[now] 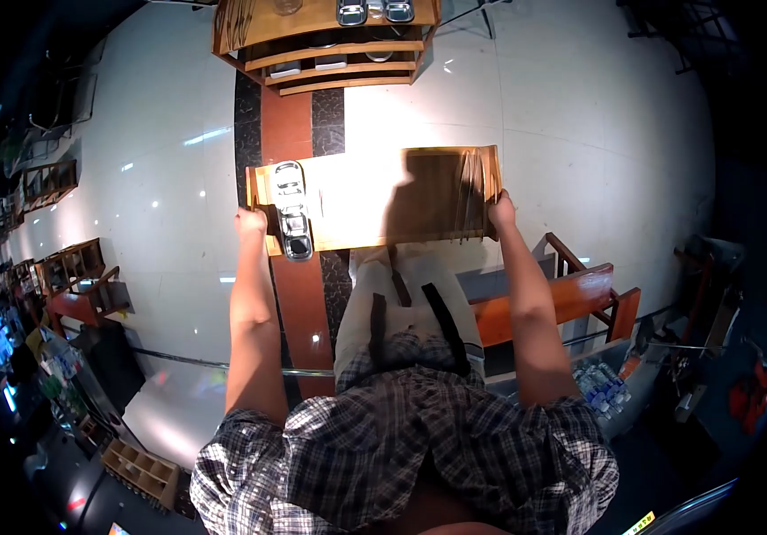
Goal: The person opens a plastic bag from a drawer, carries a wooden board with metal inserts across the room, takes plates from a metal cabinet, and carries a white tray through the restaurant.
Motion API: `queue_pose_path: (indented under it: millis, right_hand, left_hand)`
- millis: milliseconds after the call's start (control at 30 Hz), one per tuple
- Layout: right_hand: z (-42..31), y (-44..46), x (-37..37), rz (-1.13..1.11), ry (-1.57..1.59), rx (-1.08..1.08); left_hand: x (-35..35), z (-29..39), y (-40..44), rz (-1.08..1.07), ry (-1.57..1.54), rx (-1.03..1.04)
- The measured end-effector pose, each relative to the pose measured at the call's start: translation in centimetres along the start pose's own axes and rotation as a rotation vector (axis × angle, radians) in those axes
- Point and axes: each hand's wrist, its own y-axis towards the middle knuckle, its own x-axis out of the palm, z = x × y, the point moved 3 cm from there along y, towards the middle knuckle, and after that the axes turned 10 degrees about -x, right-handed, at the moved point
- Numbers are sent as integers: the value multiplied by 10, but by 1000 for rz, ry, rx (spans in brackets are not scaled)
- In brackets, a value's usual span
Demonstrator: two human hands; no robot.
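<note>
A long wooden tray [356,201] with raised ends is held level in front of my body. My left hand [251,221] is closed around its left end, and my right hand [502,211] grips the right end; most fingers are hidden behind the wood. Near the left end a row of shiny metal compartments [291,211] lies across the tray, its near end overhanging the edge slightly. Several thin dark sticks [470,194] lie beside the right end. Bright light washes out the middle, and a shadow covers the right half.
Ahead stands a wooden shelf unit [339,69] with metal containers [352,11] and thin sticks on top. A reddish wooden bench [548,305] is close on my right, with water bottles [603,389] behind it. Wooden chairs [71,266] stand left. A compartmented wooden box [141,470] sits lower left.
</note>
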Motion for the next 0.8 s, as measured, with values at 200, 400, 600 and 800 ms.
queue_pose_path:
  millis: [200,400,600,800]
  right_hand:
    - [-13,-33,-10,-81,-8,-85]
    - [32,-1,-30,-160,5,-338]
    - [46,45,-51,-408,-310,-815]
    - [26,40,-67,-361,-398,-1538]
  left_hand:
    - [22,13,-103,385,-309,687]
    - [83,76,-274,150,-427,911]
    - [154,117,-391,78,-582,698]
    - [180,114,-484,198,-605,604]
